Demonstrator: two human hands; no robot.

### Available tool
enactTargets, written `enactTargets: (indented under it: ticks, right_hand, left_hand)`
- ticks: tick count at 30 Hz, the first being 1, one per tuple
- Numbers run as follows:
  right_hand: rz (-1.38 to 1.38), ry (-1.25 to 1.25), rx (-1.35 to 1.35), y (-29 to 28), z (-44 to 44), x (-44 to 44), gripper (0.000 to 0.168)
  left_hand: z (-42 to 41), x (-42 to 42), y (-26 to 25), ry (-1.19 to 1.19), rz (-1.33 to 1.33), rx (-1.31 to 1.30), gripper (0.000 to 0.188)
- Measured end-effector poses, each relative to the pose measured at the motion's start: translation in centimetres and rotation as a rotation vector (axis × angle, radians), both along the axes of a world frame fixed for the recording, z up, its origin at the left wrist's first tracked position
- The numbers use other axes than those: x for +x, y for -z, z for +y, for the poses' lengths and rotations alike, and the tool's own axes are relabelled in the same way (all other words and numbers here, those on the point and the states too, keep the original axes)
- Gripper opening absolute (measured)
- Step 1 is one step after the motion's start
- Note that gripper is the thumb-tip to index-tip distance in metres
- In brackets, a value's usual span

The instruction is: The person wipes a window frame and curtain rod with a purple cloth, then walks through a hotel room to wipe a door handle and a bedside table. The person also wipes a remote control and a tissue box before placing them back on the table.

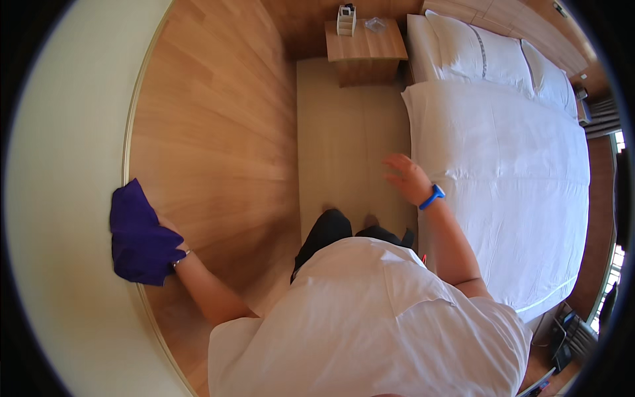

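Observation:
A purple cloth (139, 238) lies spread against the wood wall panelling (213, 139), lapping over the thin trim (134, 104) between the panelling and the pale wall. My left hand (171, 229) is on the cloth from its right side, with most of the fingers hidden under the fabric. Over the floor, close to the bed's left side, my right hand (408, 179) hangs in the air with fingers apart, holding nothing. A blue band (431, 197) circles that wrist.
To my right stands a bed with a white cover (496, 149) and white pillows (501, 54). Ahead is a wooden bedside table (367, 47) bearing a small white organizer (346, 21) and a clear dish (375, 24). The beige floor (347, 139) runs between panelling and bed.

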State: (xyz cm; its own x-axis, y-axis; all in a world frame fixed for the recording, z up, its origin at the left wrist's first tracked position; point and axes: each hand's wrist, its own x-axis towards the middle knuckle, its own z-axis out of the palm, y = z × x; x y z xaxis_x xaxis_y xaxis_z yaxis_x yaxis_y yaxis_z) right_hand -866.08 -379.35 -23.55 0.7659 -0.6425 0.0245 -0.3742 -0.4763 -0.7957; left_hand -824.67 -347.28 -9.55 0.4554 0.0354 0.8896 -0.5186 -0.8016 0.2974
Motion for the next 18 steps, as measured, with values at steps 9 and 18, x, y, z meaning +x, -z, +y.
enactTargets:
  ticks: [9,18]
  right_hand:
    - [0.082,-0.101,0.204,1.5,-2.3,6.1,0.034]
    - [-0.210,-0.060,0.145,0.9,-15.3,14.2,0.050]
  left_hand:
    - [-4.9,0.5,1.1,0.173,-0.044,-0.041,0.049]
    - [-35.9,-0.5,5.5,1.241,1.038,-0.772,0.048]
